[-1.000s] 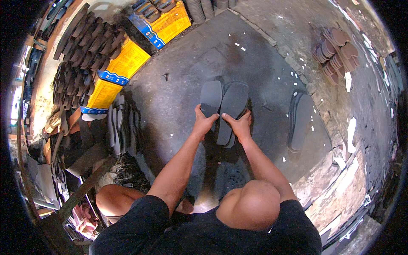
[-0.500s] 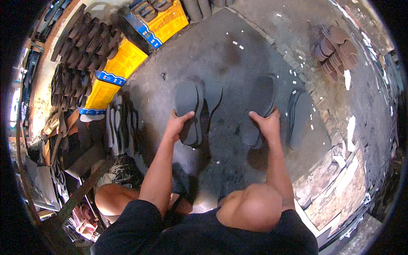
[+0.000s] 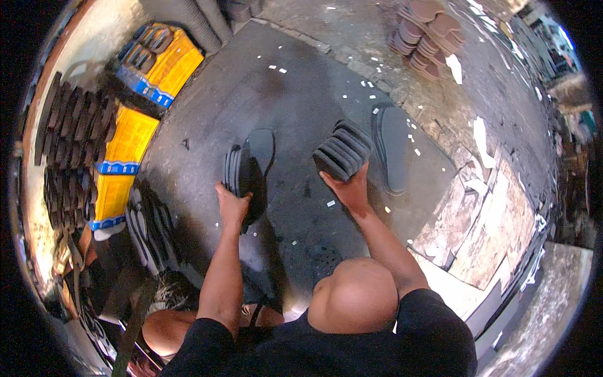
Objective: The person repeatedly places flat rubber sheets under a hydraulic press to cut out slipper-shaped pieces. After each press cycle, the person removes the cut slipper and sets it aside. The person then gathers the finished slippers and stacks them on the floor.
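My left hand [image 3: 233,205] grips the near end of a small stack of dark grey shoe soles [image 3: 235,168], turned so that their layered edges show. Just beyond it, a single grey sole [image 3: 261,143] lies flat on the dark floor mat. On the other side, my right hand [image 3: 349,190] holds a thicker stack of grey soles [image 3: 344,149] from beneath, tilted with several edges facing me. Right of that stack, more grey soles [image 3: 394,154] lie on the mat. Parts of the fingers of both hands are hidden behind the stacks.
Grey soles [image 3: 146,232] lean in a row at the left. Behind them, brown soles [image 3: 75,125] are piled beside yellow-and-blue sacks [image 3: 129,135]. Brown sole stacks [image 3: 427,38] stand at the far right. White scraps [image 3: 331,203] dot the dark mat [image 3: 213,94].
Both stacks, face up before, are now turned so their layered edges show. My right hand has moved inward from the soles at the right. The whole view has shifted and turned.
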Tool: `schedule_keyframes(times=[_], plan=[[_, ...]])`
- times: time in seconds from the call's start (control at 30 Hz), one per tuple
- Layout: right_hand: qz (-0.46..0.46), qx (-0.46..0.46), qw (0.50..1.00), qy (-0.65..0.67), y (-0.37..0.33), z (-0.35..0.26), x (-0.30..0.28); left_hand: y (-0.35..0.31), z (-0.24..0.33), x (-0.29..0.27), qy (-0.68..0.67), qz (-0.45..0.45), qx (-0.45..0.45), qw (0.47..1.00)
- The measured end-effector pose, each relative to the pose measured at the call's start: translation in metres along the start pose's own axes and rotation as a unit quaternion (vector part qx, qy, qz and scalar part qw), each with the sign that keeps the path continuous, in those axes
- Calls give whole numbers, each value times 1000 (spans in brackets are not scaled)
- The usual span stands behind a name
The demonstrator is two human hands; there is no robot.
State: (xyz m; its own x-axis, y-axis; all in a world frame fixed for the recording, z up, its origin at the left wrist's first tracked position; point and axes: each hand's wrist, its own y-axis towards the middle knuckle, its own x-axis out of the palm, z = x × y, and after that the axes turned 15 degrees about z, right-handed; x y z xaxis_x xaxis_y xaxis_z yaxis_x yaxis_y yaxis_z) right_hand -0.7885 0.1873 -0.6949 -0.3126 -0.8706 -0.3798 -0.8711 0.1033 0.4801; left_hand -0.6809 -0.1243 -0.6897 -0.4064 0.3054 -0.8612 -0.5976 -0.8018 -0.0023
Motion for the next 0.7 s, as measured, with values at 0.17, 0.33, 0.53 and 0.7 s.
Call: schedule_keyframes(times=[0.17,0.33,0.53,0.7], plan=[[-126,85,927,-342,22,-46,-1,3,-15,-1,-19,-15,6,1000],[-240,227,890,-315,34,-19,-9,9,-7,11,-14,27,30,999],[-150,487,847,149,130,-33,-123,14,-37,-1,-18,2,11,1000],[-146,522,840,-15,135,48,-147,19,-39,5,-36,8,22,999]])
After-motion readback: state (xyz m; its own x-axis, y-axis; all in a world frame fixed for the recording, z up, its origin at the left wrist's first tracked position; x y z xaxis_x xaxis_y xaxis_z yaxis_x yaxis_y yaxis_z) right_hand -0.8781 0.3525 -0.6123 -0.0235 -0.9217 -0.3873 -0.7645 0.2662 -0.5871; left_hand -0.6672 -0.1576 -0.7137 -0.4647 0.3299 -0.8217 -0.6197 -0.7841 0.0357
